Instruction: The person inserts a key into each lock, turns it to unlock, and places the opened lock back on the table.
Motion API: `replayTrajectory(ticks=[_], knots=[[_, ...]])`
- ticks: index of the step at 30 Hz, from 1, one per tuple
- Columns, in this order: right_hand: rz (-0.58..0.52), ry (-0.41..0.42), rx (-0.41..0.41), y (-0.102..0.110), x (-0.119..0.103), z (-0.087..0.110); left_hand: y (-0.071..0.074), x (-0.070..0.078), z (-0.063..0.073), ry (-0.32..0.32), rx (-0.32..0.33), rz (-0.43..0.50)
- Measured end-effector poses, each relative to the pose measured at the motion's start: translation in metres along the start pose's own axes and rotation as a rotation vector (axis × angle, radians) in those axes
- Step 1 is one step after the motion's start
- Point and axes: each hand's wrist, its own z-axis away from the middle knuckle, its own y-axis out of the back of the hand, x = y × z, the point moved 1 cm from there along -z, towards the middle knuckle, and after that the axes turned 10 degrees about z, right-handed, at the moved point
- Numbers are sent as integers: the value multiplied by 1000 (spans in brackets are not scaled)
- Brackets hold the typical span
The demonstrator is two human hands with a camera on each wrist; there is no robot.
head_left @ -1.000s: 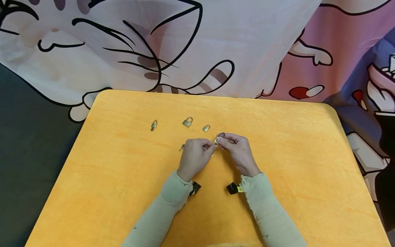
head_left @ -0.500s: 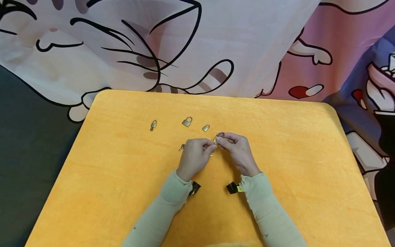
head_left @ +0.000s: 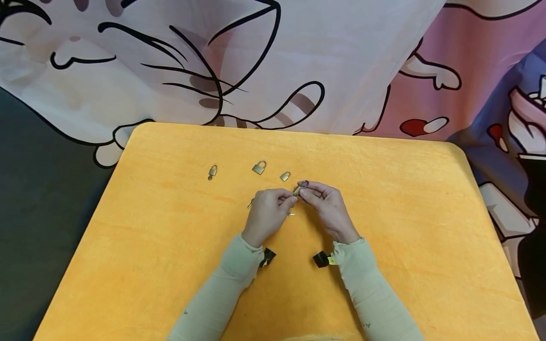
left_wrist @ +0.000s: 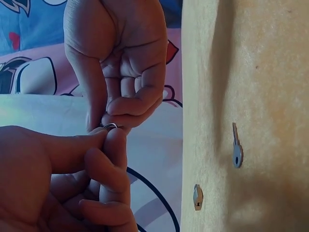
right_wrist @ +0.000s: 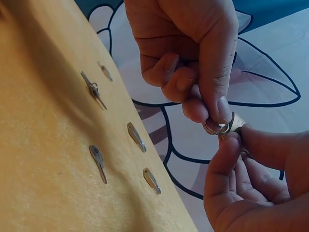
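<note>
In the head view, my right hand (head_left: 328, 210) holds a small brass padlock (head_left: 297, 190) between thumb and fingers, its shackle pointing up and right. My left hand (head_left: 268, 215) meets it from the left, thumb and forefinger pinched at the padlock's lower end. The right wrist view shows a small metal ring (right_wrist: 217, 128) at the left fingertips, right beside the brass body; it looks like the ring of a key whose blade is hidden. Seen from the left wrist, the fingers of both hands meet around that ring, and they cover most of the padlock.
On the yellow table (head_left: 405, 213) behind the hands lie three padlocks: a left one (head_left: 213, 172), a larger middle one (head_left: 259, 167) and a small one (head_left: 285, 176). Keys lie near the left hand, one left of it (head_left: 250, 203) and one right (head_left: 291, 214). A printed cloth (head_left: 341, 57) hangs behind.
The left hand has shifted slightly up and left, and the padlock has turned a little in the fingers. More of the key on the table beside the left hand shows now.
</note>
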Motion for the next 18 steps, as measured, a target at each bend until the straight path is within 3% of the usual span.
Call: replayTrajectory(ticks=[10, 18], knots=[[35, -48, 8, -2, 3, -4, 7, -2, -1, 32, -4, -7], [71, -39, -6, -4, -4, -12, 17, -2, -2, 28, 38, -36]])
